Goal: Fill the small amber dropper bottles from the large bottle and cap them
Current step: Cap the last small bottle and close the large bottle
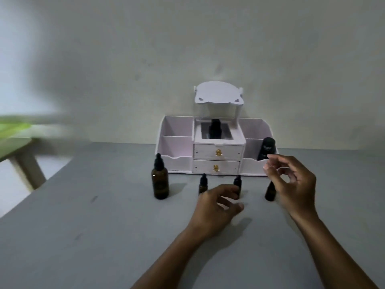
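"What is the large bottle [160, 184] made of?"
"Brown glass, glossy. Its dropper top [158, 161] is matt black and looks rubbery."
"And the table [83, 215]?"
"Grey, matt, smooth. The organiser [177, 142] looks like white painted board, faintly grained. Its drawer knobs [218, 152] shine like gold metal."

Pale wall [187, 38], grey table [83, 215], perhaps a green table [14, 132] left

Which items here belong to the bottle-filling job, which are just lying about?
Job: large amber bottle; left small bottle; middle small bottle; right small bottle.
Lying about: white organizer; right dark bottle and centre dark bottle inside it; green table.
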{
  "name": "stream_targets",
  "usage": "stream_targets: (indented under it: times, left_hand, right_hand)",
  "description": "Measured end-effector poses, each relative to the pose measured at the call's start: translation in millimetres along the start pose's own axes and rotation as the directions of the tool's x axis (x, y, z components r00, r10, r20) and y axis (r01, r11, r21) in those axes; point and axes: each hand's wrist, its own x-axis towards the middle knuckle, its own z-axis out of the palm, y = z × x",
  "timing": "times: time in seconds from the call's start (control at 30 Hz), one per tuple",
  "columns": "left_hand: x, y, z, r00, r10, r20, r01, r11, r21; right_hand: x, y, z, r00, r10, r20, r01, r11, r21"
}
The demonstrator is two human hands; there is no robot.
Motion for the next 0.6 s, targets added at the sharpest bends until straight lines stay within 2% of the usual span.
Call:
stream_targets:
  times: [0.13,0.23,0.33,0.37,0.43,0.6]
  left_hand:
    - [-22.7,-4.9,-67.4,0.961,0.067,-0.267,-0.078,0.997,-0.031]
    - [-31.9,-19.1,-113.1,0.859,0.048,-0.509,-0.092,0.994,-0.06]
    - [-28.5,-39.8,-146.4,0.775,0.001,-0.631,-0.03,0.999,-0.034]
    - [-26.4,-47.8,-153.8,0.778,-0.021,-0.628,0.001,1.0,-0.031]
    - [-21.7,-62.4,-162.6,0.826,-0.06,-0.561,0.048,0.998,-0.036]
    - [-11.6,-84.5,-159.7,0.93,-0.1,-0.354,0.087,0.995,-0.052]
  right_hand:
    - [5.0,-31.6,38.9,0.992,-0.077,0.103,0.067,0.993,0.097]
    - [8.4,-53.8,76.5,0.972,-0.1,0.214,0.059,0.979,0.193]
    - [8.0,-73.2,113.9,0.941,-0.031,0.338,-0.056,0.969,0.242]
    - [7.2,-77.3,125.7,0.926,-0.001,0.376,-0.1,0.963,0.249]
    - [5.3,-81.7,147.8,0.898,0.039,0.437,-0.162,0.955,0.248]
    - [2.8,-79.2,186.0,0.843,0.081,0.533,-0.197,0.967,0.165]
